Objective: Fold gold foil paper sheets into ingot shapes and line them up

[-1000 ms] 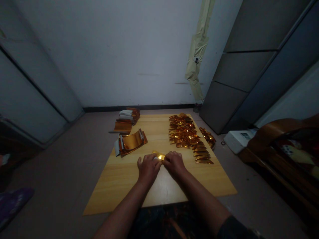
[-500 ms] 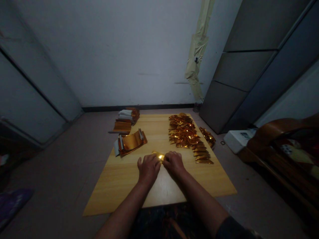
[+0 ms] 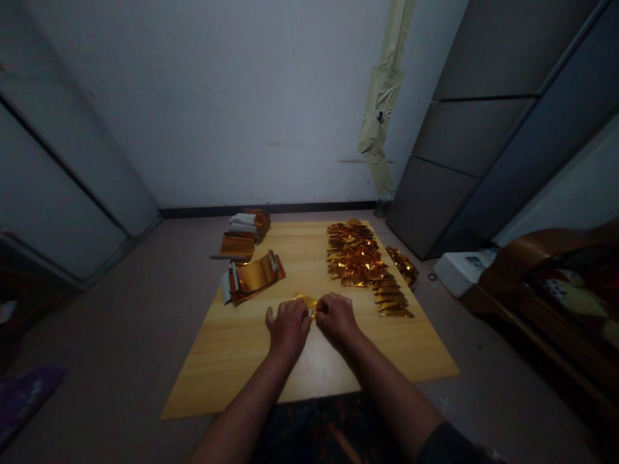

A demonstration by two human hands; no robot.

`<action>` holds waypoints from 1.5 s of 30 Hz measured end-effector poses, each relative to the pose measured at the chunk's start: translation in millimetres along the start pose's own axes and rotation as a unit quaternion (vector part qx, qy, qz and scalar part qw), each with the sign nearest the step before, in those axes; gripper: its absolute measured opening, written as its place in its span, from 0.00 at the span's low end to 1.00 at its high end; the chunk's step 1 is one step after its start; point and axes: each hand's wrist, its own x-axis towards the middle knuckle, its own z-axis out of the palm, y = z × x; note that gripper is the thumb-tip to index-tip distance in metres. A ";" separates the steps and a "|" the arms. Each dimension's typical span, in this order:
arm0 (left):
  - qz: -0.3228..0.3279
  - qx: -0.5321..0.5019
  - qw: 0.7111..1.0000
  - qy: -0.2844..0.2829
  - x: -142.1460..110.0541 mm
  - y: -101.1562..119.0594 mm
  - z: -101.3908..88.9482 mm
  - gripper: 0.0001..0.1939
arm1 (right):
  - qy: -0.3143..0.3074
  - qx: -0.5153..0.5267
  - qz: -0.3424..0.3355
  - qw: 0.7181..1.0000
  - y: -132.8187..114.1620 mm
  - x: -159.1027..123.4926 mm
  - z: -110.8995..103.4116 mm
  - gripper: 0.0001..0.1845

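Observation:
Between my hands, near the middle of the wooden board, lies a small sheet of gold foil paper, partly hidden by my fingers. My left hand grips its left side, the thumb hidden. On its right side my right hand pinches the paper with curled fingers. A bit of pale underside shows beside the left fingertips. To the left lies a stack of flat gold foil sheets with curled edges. A heap of folded gold foil pieces spreads at the right, with a neat row in front.
More foil sheets and a bundle with grey backs lie at the board's far left. Further folded pieces sit past its right edge. A white box, a wooden bench and a grey cabinet stand at the right.
The foil between my hands has shifted: its bright glint has faded and a pale patch shows by my left fingertips. Both hands stay in nearly the same place.

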 end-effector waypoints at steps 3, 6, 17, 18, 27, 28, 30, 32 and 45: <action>0.004 -0.002 1.000 0.005 0.1 -0.4 0.4 0.09 | -0.001 -0.005 0.001 1.000 0.5 0.2 2.0 0.02; -0.002 -0.007 1.000 0.001 -0.1 0.5 0.0 0.10 | -0.010 -0.001 -0.002 1.000 2.3 0.8 2.1 0.03; 0.050 -0.019 0.998 0.012 11.3 -9.8 -2.5 0.09 | -0.052 -0.070 -0.105 0.991 6.7 -9.5 -9.3 0.11; 0.066 -0.018 0.997 0.025 13.6 -11.9 -2.3 0.09 | -0.047 -0.082 -0.118 0.988 5.5 -11.8 -8.4 0.10; 0.179 0.028 0.983 0.026 16.9 -24.8 -2.9 0.08 | -0.071 -0.111 -0.171 0.976 0.6 -12.5 -5.7 0.07; 0.185 0.036 0.982 0.024 14.0 -24.3 -4.8 0.09 | -0.075 -0.109 -0.174 0.976 1.3 -11.7 -7.0 0.08; 0.187 0.053 0.980 0.029 6.0 -21.3 -9.4 0.10 | -0.081 -0.098 -0.177 0.976 2.2 -10.9 -9.6 0.09; 0.175 0.067 0.982 0.039 -3.3 -16.5 -12.9 0.10 | -0.082 -0.085 -0.180 0.977 1.8 -11.5 -11.2 0.10; 0.159 0.013 0.986 0.043 3.9 -35.9 -0.9 0.09 | -0.074 -0.026 -0.211 0.974 14.7 -4.6 -11.2 0.08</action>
